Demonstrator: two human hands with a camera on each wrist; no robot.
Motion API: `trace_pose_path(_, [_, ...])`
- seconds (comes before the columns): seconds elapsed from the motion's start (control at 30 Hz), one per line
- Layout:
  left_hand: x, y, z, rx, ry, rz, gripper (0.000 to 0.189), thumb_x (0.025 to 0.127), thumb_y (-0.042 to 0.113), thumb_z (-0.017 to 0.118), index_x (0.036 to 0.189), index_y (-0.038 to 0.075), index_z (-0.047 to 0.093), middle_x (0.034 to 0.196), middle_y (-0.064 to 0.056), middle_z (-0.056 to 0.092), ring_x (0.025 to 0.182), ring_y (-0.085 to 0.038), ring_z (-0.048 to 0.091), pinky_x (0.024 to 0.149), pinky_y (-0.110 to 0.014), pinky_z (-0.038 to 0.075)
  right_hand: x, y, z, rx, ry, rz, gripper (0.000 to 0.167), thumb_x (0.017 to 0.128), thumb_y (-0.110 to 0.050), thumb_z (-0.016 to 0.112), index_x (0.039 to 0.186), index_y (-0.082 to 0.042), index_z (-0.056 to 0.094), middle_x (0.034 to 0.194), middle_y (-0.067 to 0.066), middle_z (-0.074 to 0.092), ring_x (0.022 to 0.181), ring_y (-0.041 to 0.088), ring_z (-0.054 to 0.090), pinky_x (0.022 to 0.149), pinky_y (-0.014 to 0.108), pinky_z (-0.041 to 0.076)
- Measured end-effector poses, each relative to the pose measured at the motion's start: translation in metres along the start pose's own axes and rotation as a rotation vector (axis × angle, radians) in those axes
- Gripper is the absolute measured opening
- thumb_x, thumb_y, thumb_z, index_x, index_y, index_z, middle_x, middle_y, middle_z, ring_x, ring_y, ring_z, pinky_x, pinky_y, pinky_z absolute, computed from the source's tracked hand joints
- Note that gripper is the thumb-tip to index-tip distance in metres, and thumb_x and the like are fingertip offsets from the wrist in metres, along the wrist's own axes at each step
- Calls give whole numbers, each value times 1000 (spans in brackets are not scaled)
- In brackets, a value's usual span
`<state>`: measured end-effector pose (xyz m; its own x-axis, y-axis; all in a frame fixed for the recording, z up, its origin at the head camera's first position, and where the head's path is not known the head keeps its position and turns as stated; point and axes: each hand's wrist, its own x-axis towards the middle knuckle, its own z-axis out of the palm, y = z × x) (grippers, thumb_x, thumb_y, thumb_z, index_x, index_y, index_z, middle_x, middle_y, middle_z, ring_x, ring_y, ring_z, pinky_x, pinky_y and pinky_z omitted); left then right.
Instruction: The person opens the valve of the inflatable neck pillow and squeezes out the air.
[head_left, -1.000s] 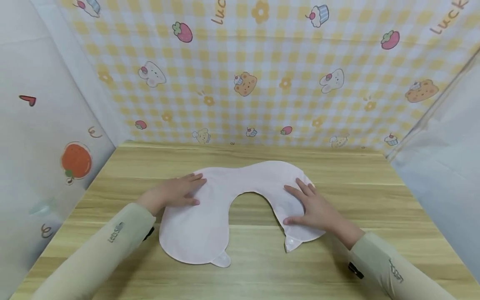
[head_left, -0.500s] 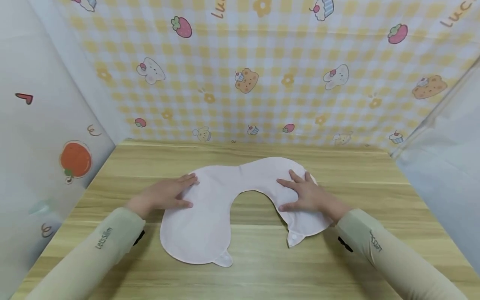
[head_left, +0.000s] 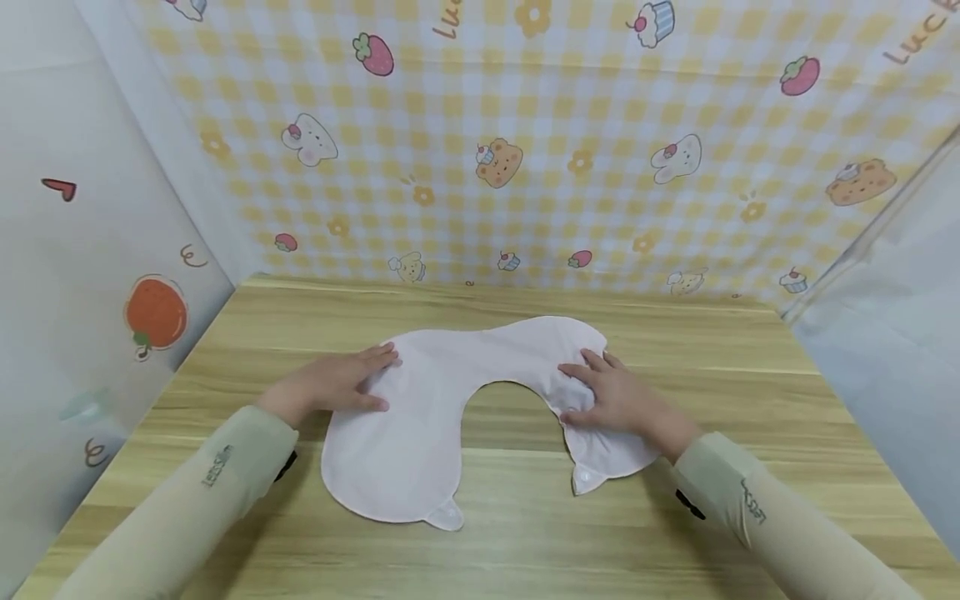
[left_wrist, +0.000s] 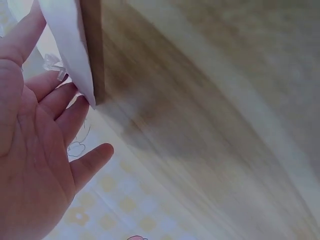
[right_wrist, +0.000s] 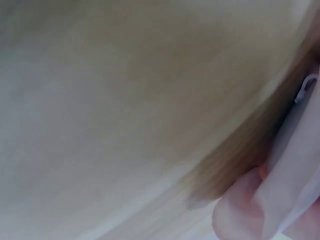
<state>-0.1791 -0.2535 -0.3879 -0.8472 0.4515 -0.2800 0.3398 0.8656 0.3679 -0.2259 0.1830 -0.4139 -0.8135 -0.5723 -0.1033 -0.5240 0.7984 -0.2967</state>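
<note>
A pale pink U-shaped cloth bib (head_left: 405, 450) lies spread on the wooden table (head_left: 517, 533), its gap facing the near side. Each inner end carries a small tab with a snap. On its left lobe rests my left hand (head_left: 341, 383), fingers extended over the outer edge and thumb apart. My right hand (head_left: 618, 396) gathers the right lobe between thumb and fingers, and creases run through the cloth there. The right wrist view shows the bib's edge (right_wrist: 295, 165) bunched at the hand. In the left wrist view, a clear plastic piece (left_wrist: 54, 65) sits by my fingers.
A yellow checked cloth backdrop (head_left: 450, 167) with cartoon prints stands behind the table. White printed sheeting (head_left: 97, 275) rises on the left side, and another pale sheet (head_left: 900, 350) borders the right.
Both hands shift slightly over the bib. Under my right hand the cloth, smoother before, is creased, and its outer right edge is drawn inward. The left lobe barely moves.
</note>
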Motion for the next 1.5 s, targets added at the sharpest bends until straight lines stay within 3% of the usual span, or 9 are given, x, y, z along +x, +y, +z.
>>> trace_pose_path(0.23, [21, -2, -4, -25, -24, -3, 77, 93, 46, 66, 154, 9, 36, 165, -17, 20, 151, -40, 22, 120, -59, 23, 1, 4, -4, 2, -50, 51, 89, 84, -62, 66, 153, -13, 40, 157, 39, 18, 139, 69, 15, 116, 69, 19])
trace_pose_path(0.43, [25, 4, -10, -22, -24, -22, 76, 94, 42, 66, 153, 6, 37, 164, -19, 22, 152, -40, 20, 121, -58, 21, 9, -2, -24, -30, -187, 97, 93, 87, -75, 50, 159, -20, 26, 164, 29, 10, 144, 64, 7, 103, 84, 18])
trace_pose_path(0.57, [32, 16, -10, -21, 21, 15, 74, 97, 38, 62, 155, 3, 31, 164, -18, 21, 153, -38, 18, 122, -55, 19, 24, -10, -34, -39, -134, 94, 84, 95, -69, 43, 160, -22, 19, 166, 23, 6, 149, 55, 6, 104, 84, 17])
trace_pose_path(0.67, [44, 27, -7, 23, 35, 54, 73, 99, 39, 58, 156, 4, 29, 165, -16, 21, 153, -35, 18, 122, -55, 20, 38, -16, -30, -15, -99, 73, 78, 99, -63, 41, 161, -23, 17, 167, 20, 4, 152, 49, 5, 108, 81, 14])
trace_pose_path(0.77, [56, 34, -1, 63, -14, 50, 73, 100, 43, 54, 158, 8, 25, 166, -11, 18, 155, -32, 15, 122, -58, 20, 47, -20, -19, 5, -158, 76, 76, 100, -62, 38, 161, -24, 15, 167, 19, -1, 152, 48, -1, 110, 80, 8])
trace_pose_path(0.87, [61, 39, 3, 96, -68, 29, 73, 101, 45, 52, 159, 10, 23, 167, -9, 15, 155, -30, 13, 120, -62, 21, 49, -18, -9, 20, -239, 130, 77, 99, -64, 37, 161, -27, 12, 167, 17, -6, 151, 49, -9, 111, 80, 4])
trace_pose_path(1.17, [51, 28, -2, 144, -64, 2, 78, 97, 44, 60, 157, 8, 26, 166, -12, 19, 153, -33, 19, 117, -64, 24, 44, -7, -7, 60, -255, 215, 83, 93, -74, 36, 161, -33, 9, 168, 13, -11, 149, 51, -17, 107, 83, 2])
trace_pose_path(1.33, [39, 9, -4, 74, -33, -42, 84, 93, 46, 65, 157, 6, 27, 165, -15, 21, 152, -36, 21, 119, -59, 25, 40, -3, -11, 78, -260, 252, 84, 93, -75, 36, 161, -33, 9, 167, 14, -12, 148, 52, -18, 103, 86, 1])
trace_pose_path(1.5, [30, -1, -5, 9, -31, -97, 86, 91, 49, 66, 158, 10, 26, 166, -13, 19, 153, -37, 17, 117, -69, 14, 38, -2, -15, 95, -258, 277, 84, 95, -72, 36, 161, -29, 9, 166, 19, -12, 145, 59, -16, 102, 87, 2])
